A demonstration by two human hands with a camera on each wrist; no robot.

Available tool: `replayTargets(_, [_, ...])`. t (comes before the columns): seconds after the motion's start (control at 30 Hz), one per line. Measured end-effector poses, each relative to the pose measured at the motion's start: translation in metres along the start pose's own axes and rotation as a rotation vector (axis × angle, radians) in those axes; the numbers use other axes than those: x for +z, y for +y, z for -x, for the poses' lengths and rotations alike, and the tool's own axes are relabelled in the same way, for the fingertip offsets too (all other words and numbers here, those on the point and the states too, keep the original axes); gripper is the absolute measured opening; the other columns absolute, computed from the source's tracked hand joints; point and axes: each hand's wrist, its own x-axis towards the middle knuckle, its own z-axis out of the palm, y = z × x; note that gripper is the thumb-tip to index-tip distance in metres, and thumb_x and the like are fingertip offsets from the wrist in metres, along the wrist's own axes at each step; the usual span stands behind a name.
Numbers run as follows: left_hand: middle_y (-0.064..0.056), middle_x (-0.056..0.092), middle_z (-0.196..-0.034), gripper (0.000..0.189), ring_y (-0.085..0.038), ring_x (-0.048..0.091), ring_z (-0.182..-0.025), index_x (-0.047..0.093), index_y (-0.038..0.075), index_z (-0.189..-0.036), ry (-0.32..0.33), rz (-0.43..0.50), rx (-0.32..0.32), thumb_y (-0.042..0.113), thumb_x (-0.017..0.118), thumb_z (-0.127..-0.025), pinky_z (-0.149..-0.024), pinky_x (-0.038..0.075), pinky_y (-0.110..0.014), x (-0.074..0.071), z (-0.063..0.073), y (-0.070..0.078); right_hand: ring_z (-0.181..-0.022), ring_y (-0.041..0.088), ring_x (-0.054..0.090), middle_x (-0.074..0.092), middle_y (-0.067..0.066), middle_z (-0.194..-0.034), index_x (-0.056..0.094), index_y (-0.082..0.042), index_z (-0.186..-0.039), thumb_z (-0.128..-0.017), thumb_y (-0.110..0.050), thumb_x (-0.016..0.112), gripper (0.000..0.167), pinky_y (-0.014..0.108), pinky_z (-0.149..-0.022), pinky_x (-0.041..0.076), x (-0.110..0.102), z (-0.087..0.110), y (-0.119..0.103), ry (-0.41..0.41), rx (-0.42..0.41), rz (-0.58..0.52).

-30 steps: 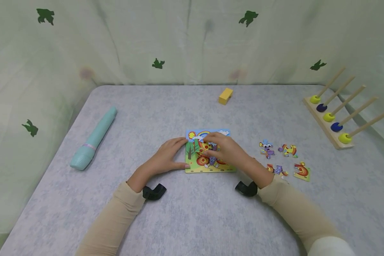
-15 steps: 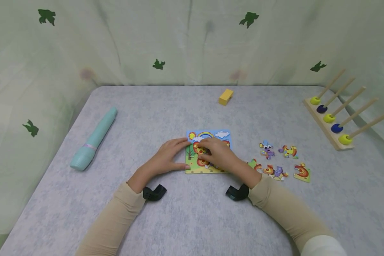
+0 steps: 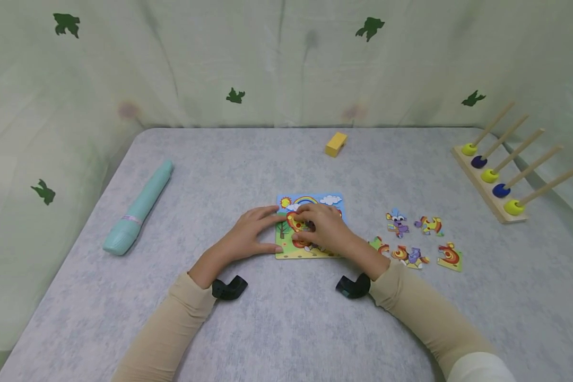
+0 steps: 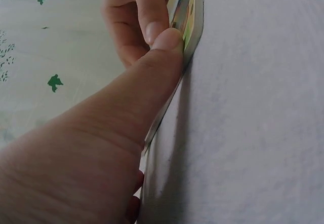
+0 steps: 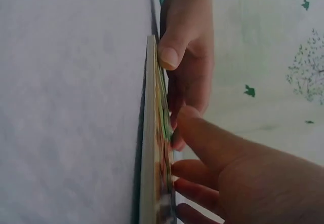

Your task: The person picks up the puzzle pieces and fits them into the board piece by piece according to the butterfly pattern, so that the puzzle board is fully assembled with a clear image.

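Observation:
A colourful jigsaw puzzle board (image 3: 310,254) lies flat on the table, printed with a sun, a rainbow and clouds. My left hand (image 3: 245,233) rests at its left side, thumb on the lower left corner and fingers extended along the upper left edge. Over the middle of the board, my right hand (image 3: 327,228) touches the surface with its fingertips, thumb spread apart from them. Near those fingertips a green tree puzzle piece (image 3: 281,229) lies in the board's left part. No raised piece shows in the right hand (image 5: 253,173) in its wrist view. The right hand hides the board's centre.
Several loose puzzle pieces (image 3: 410,257) lie right of the board, near the right forearm. A wooden peg stand (image 3: 487,185) with yellow and blue beads stands far right. A yellow block (image 3: 336,144) sits at the back, and a teal closed umbrella-like object (image 3: 143,204) lies left.
My right hand has shifted left and down over the board. The green tree piece, raised and tilted in its fingers a second ago, now lies in the board. My left hand stays put.

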Motion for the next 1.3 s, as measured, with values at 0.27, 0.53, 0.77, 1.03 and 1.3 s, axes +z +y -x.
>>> replayTargets(0.27, [-0.006, 0.029, -0.143, 0.065, -0.028, 0.022, -0.129, 0.046, 0.022, -0.132, -0.006, 0.006, -0.009, 0.052, 0.063, -0.077, -0.101, 0.015, -0.049, -0.001, 0.001, 0.000, -0.124, 0.026, 0.032, 0.037, 0.008, -0.136, 0.043, -0.013, -0.135, -0.084, -0.040, 0.061, 0.061, 0.051, -0.096, 0.025, -0.017, 0.008, 0.000, -0.185, -0.015, -0.048])
replayTargets(0.53, [-0.007, 0.028, -0.143, 0.065, -0.028, 0.022, -0.129, 0.047, 0.020, -0.132, -0.001, 0.003, -0.001, 0.050, 0.065, -0.076, -0.102, 0.014, -0.048, 0.001, 0.000, -0.001, -0.128, 0.026, 0.026, 0.031, 0.006, -0.140, 0.037, -0.013, -0.137, -0.079, -0.031, 0.069, 0.068, 0.050, -0.096, 0.029, -0.055, 0.044, 0.005, -0.042, 0.002, -0.203])
replayTargets(0.77, [-0.006, 0.028, -0.143, 0.065, -0.027, 0.021, -0.130, 0.046, 0.021, -0.132, -0.008, -0.003, -0.013, 0.049, 0.065, -0.077, -0.102, 0.014, -0.047, 0.001, 0.000, -0.001, -0.124, 0.025, 0.033, 0.038, 0.008, -0.135, 0.041, -0.008, -0.134, -0.069, -0.014, 0.079, 0.076, 0.049, -0.093, 0.033, -0.082, 0.087, 0.025, 0.219, -0.044, -0.141])
replayTargets(1.03, [-0.005, 0.027, -0.143, 0.065, -0.026, 0.021, -0.130, 0.046, 0.022, -0.132, -0.011, 0.000, -0.020, 0.050, 0.065, -0.077, -0.103, 0.013, -0.047, 0.001, 0.001, -0.001, -0.125, 0.031, 0.029, 0.035, 0.011, -0.136, 0.039, -0.011, -0.135, -0.069, -0.015, 0.078, 0.076, 0.058, -0.091, 0.029, -0.091, 0.125, 0.055, 0.247, 0.160, -0.149])
replayTargets(1.3, [-0.004, 0.027, -0.144, 0.065, -0.026, 0.020, -0.130, 0.046, 0.023, -0.133, -0.012, 0.008, -0.027, 0.051, 0.064, -0.077, -0.103, 0.013, -0.046, 0.001, 0.001, -0.001, -0.124, 0.039, 0.028, 0.031, 0.016, -0.138, 0.034, -0.008, -0.137, -0.076, -0.028, 0.072, 0.075, 0.060, -0.089, 0.029, -0.086, 0.137, 0.080, 0.168, 0.279, -0.168])
